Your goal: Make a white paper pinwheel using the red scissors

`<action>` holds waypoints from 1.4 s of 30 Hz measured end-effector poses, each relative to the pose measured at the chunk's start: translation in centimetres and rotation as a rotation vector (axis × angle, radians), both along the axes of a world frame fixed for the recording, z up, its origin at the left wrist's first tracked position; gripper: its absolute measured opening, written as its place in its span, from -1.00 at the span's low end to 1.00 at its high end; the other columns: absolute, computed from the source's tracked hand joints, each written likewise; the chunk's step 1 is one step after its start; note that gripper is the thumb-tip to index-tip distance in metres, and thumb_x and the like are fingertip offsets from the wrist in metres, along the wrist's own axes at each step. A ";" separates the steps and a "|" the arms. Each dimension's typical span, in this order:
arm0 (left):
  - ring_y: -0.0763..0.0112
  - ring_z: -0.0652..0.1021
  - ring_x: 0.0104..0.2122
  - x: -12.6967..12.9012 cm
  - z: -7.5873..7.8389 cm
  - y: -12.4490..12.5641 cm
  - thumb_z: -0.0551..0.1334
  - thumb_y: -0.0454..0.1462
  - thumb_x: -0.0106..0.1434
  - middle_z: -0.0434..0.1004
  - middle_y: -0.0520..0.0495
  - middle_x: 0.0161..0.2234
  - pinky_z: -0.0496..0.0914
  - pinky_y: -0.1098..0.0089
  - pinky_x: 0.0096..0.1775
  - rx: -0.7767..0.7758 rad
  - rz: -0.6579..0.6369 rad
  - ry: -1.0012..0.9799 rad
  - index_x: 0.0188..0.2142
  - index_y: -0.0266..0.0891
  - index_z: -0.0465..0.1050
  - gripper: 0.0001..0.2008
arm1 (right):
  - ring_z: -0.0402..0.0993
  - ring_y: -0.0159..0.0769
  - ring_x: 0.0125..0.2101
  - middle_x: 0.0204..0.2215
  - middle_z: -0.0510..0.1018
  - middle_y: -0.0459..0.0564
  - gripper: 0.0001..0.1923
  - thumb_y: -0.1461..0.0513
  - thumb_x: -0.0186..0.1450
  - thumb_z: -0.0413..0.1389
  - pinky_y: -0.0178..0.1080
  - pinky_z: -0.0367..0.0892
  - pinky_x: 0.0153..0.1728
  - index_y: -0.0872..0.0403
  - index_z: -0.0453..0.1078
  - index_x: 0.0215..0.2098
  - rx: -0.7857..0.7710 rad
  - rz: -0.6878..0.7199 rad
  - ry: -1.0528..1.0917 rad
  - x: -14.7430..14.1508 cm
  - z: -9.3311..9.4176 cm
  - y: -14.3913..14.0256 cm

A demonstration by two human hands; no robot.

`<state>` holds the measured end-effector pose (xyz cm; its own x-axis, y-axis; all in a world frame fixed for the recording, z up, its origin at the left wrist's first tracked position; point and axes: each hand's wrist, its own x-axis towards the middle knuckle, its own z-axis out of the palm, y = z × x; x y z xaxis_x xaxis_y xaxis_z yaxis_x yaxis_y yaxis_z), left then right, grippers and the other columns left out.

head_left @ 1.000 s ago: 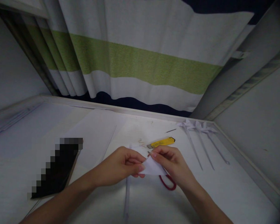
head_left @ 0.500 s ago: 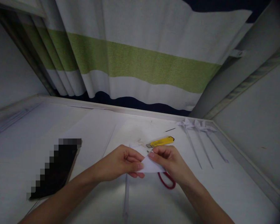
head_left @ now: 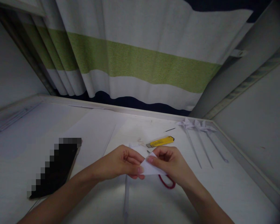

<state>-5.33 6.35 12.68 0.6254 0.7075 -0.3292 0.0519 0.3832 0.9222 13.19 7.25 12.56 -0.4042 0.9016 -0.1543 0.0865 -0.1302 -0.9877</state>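
Between my two hands is a small piece of white paper, folded to a pointed, triangular shape. My left hand pinches its left corner between thumb and fingers. The thumb of my right hand presses on the upper right part, with the fingers curled behind. Under the paper lie scissors, of which a red handle loop and a bit of metal tip show; the rest is hidden. A rolled white paper stick lies below my left hand, partly covered by it.
A yellow box cutter lies just beyond my hands, near a thin dark rod. Several paper pinwheels on sticks rest at the back right. Paper sheets and a black phone-like slab are on the left. A striped curtain hangs behind.
My right thumb has slid slightly down and left over the paper's upper edge. The paper has dropped a little at its lower edge. My left hand stays nearly in place.
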 end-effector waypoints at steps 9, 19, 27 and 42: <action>0.56 0.48 -0.53 0.4 0.3 -0.1 0.21 -0.29 0.07 0.51 0.07 -0.55 0.32 0.57 -0.42 0.019 0.043 0.008 -0.42 -0.28 0.50 -0.89 | 0.15 -0.54 -0.68 -0.70 0.30 -0.18 -0.78 0.16 0.05 0.14 -0.43 0.06 -0.67 0.15 0.30 -0.60 0.092 0.018 -0.096 -0.1 0.0 -0.1; 0.52 0.49 -0.53 0.4 -0.1 -0.5 0.22 -0.27 0.05 0.51 0.04 -0.54 0.33 0.52 -0.42 0.015 0.029 0.000 -0.42 -0.29 0.48 -0.88 | 0.09 -0.52 -0.67 -0.71 0.25 -0.17 -0.70 0.12 0.11 0.07 -0.42 -0.01 -0.68 0.14 0.29 -0.67 0.158 -0.005 -0.085 -0.3 -0.1 -0.2; 0.52 0.51 -0.51 0.0 0.3 -0.1 0.22 -0.29 0.05 0.51 0.05 -0.55 0.34 0.57 -0.45 0.066 0.096 0.057 -0.41 -0.28 0.48 -0.88 | 0.10 -0.53 -0.67 -0.70 0.26 -0.19 -0.73 0.13 0.10 0.09 -0.42 0.01 -0.65 0.15 0.30 -0.63 0.100 0.049 -0.033 -0.3 -0.6 0.5; 0.49 0.50 -0.49 -0.4 0.2 0.7 0.23 -0.27 0.03 0.49 0.04 -0.54 0.40 0.45 -0.35 0.074 0.185 0.122 -0.37 -0.34 0.47 -0.83 | 0.10 -0.53 -0.65 -0.70 0.24 -0.18 -0.73 0.16 0.07 0.11 -0.41 0.03 -0.62 0.17 0.24 -0.65 0.188 -0.015 -0.097 -0.5 -1.3 1.1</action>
